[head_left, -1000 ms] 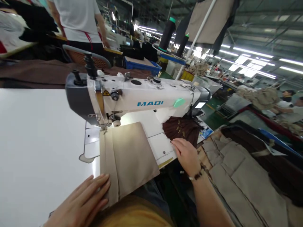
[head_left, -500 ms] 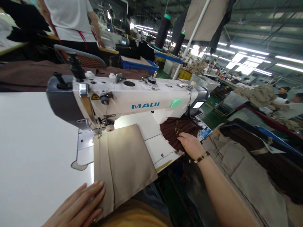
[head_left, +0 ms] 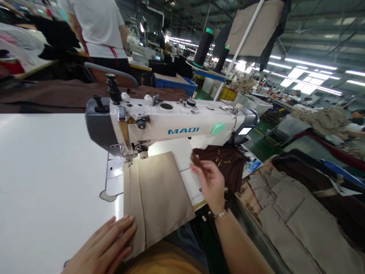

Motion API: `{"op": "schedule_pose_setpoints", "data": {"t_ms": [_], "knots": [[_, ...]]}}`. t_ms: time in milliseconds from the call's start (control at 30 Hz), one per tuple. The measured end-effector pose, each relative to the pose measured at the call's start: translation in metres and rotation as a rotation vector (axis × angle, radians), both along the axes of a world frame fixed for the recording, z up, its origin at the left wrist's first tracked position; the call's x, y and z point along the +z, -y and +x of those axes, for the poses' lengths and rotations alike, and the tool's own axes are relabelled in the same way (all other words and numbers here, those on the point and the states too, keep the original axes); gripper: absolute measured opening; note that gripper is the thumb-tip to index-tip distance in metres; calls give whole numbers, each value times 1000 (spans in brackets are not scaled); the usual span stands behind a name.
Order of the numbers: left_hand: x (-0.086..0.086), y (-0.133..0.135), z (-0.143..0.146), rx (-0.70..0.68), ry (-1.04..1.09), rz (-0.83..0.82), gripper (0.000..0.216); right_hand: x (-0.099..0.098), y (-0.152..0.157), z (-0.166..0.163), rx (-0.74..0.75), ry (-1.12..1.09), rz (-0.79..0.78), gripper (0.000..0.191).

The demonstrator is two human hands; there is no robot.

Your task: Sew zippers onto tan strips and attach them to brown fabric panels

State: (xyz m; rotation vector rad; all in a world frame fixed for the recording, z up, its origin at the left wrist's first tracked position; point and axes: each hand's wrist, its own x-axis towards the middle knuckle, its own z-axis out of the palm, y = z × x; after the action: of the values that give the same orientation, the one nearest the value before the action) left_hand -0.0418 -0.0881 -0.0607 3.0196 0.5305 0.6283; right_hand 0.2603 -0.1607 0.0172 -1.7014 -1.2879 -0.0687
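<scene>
A folded beige fabric panel [head_left: 162,194] lies under the needle area of a white sewing machine [head_left: 182,123], with a stitched-looking fold along its left side. My left hand [head_left: 110,243] rests flat on the panel's lower left corner, fingers stretched out. Between the fingertips of my right hand [head_left: 212,184] is a small brown fabric strip [head_left: 195,159], raised over the table to the right of the panel; its exact shape is blurred. Behind that hand, a dark brown cloth [head_left: 234,163] carries several small brass-coloured metal pieces [head_left: 219,160].
The white tabletop [head_left: 51,175] extends leftward. Stacked beige and dark trousers-like garments [head_left: 296,205] lie at the right. Black thread cones [head_left: 203,47] stand behind the machine, near a blue crate [head_left: 176,83]. A person in a white shirt [head_left: 98,28] stands at the back left.
My right hand has come off the dark brown cloth and moved left, now holding the small brown strip. The dark cloth lies less gathered. My left hand stays on the panel; the view has shifted.
</scene>
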Motion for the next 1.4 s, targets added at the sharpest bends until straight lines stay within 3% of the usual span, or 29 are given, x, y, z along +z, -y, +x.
{"op": "schedule_pose_setpoints", "data": {"t_ms": [100, 200, 367, 500, 633, 867, 1033, 1233, 1400], "knots": [[17, 6, 6, 7, 32, -10, 37, -4, -16, -62, 444, -37, -40, 17], [39, 16, 12, 82, 30, -132, 25, -15, -20, -95, 662, 186, -213, 21], [57, 24, 19, 88, 50, -263, 16, -26, -20, -98, 685, 418, -264, 18], [58, 24, 20, 57, 52, -303, 6, -3, -28, -91, 775, 389, -401, 19], [58, 25, 19, 55, 61, -309, 8, 14, -56, -92, 696, 397, -410, 24], [53, 25, 19, 65, 61, -273, 7, -26, -96, -90, 627, 472, -428, 36], [51, 25, 19, 12, 41, -260, 10, -36, -85, -84, 581, 430, -436, 41], [50, 30, 13, -183, 22, -217, 18, -28, -60, -86, 593, 448, -485, 45], [48, 31, 8, -208, 12, -202, 21, -20, -60, -93, 545, 492, -540, 40]]}}
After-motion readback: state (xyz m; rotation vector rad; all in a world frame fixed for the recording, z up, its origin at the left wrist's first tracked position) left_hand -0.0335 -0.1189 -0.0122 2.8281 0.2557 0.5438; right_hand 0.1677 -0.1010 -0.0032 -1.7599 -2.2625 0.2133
